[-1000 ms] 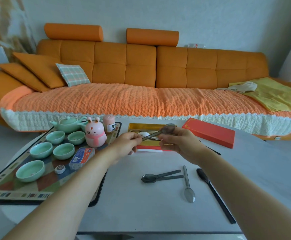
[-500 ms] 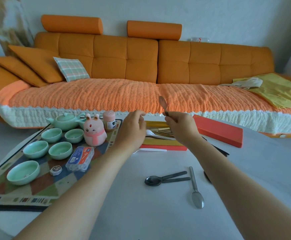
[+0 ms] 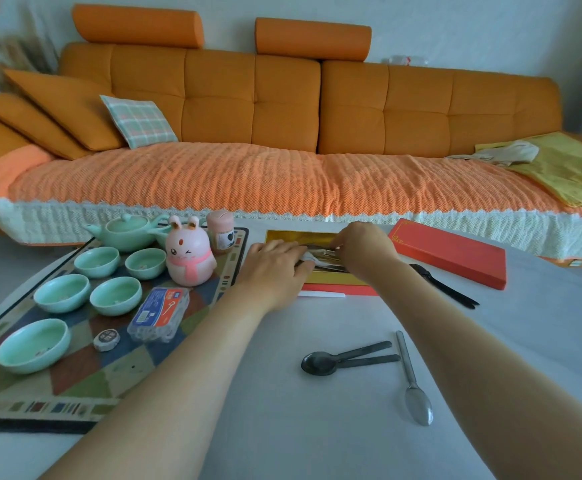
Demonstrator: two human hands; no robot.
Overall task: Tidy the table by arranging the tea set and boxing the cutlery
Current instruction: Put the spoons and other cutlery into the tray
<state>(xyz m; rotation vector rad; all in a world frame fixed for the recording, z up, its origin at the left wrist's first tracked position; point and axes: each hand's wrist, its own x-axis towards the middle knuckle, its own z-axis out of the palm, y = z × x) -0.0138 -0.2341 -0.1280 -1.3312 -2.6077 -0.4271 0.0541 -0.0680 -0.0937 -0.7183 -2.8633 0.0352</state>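
We see both hands over the open box. It is gold inside and sits at the far side of the table. The left hand lies flat on the left part of the box. Its fingers are nearly straight and rest on the cutlery inside. The right hand is just beside it, fingers bent down. It pinches a silver piece that lies in the box between the two hands. The red lid lies to the right of the box. Nearer to us on the table lie two dark spoons side by side and one silver spoon, well apart from both hands. Black cutlery pokes out beside the right wrist. On the left, the teapot and five green cups sit on the patterned tray.
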